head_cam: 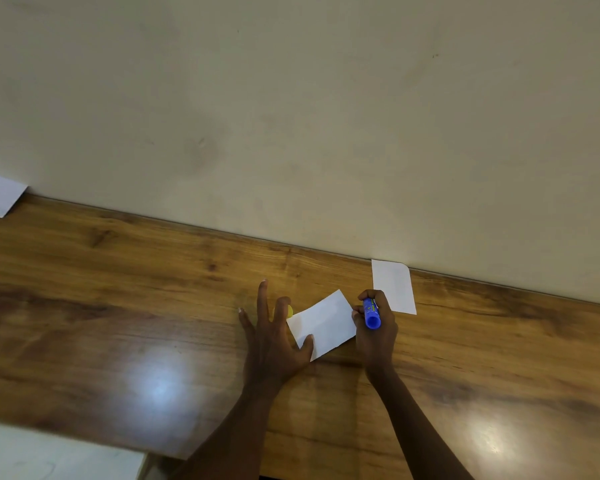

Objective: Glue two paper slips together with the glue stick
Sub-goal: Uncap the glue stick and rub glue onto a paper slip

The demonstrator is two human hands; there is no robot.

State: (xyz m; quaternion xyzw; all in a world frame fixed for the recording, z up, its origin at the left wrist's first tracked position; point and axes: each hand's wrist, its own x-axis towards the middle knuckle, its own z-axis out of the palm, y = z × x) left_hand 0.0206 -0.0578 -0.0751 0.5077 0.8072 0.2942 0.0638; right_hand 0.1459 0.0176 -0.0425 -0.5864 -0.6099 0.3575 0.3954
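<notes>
White slip (pixel 321 323) pinned flat by splayed left hand (pixel 274 337); right hand (pixel 374 327) fisted round glue stick (pixel 371 313). Risk: thumb-only hold lets slip skid or crease.

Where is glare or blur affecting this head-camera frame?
Head view: two bright glare patches on the wooden table, near-left and near-right; wide-angle tilt slants the table's back edge; the white surface at bottom left is blurred; left hand, right hand, glue stick and paper slip stay sharp.

The label on the blue glue stick (pixel 371 312) is too small to read.
</notes>
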